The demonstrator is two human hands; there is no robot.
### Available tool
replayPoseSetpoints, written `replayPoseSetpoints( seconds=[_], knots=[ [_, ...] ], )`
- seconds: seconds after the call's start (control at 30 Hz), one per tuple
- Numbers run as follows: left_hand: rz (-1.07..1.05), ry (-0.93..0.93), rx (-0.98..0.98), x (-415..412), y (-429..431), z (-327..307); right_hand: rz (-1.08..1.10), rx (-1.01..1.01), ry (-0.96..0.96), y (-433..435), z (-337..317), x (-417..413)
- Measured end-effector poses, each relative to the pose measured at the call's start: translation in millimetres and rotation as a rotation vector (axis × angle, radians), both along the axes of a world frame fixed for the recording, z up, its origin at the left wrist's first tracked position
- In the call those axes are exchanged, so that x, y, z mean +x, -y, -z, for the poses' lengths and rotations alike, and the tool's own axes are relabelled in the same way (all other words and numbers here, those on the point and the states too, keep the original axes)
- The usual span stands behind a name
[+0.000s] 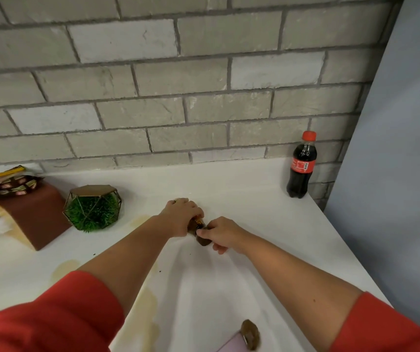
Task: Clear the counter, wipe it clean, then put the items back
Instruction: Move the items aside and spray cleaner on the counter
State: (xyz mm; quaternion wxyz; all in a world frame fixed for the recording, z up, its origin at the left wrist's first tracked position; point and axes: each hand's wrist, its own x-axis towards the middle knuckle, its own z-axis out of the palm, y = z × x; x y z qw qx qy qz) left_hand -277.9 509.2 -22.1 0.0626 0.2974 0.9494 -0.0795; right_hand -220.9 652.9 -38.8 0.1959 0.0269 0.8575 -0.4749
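On the white counter (242, 194), my left hand (182, 215) is closed over small wrapped sweets (196, 222), brown and orange, mostly hidden under the fingers. My right hand (222, 233) pinches a dark brown wrapped sweet (203, 240) right beside them. Both hands meet at the counter's middle. Yellowish stains (66, 269) mark the counter to the left and near the front.
A cola bottle (301, 165) with a red cap stands at the back right by the brick wall. A green plant in a wire geometric holder (93, 208) and a brown box of packets (29, 212) sit at left. Another brown sweet (250, 335) lies at the front.
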Motion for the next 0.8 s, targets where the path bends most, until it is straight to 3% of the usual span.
replayPoseSetpoints(
  seconds=[0.37, 0.6, 0.8],
  knots=[
    [0.148, -0.126, -0.090, 3.8, -17.2, 1.0, 0.179, -0.278, 0.024, -26.2, 0.7, 0.2],
    [0.138, -0.088, 0.123, 5.7, -49.8, -18.7, 0.323, -0.310, -0.102, -62.3, -24.4, 1.6],
    [0.073, 0.066, 0.477, -0.3, -89.1, -31.6, 0.448, -0.482, -0.243, -97.3, -50.6, 4.0]
  ],
)
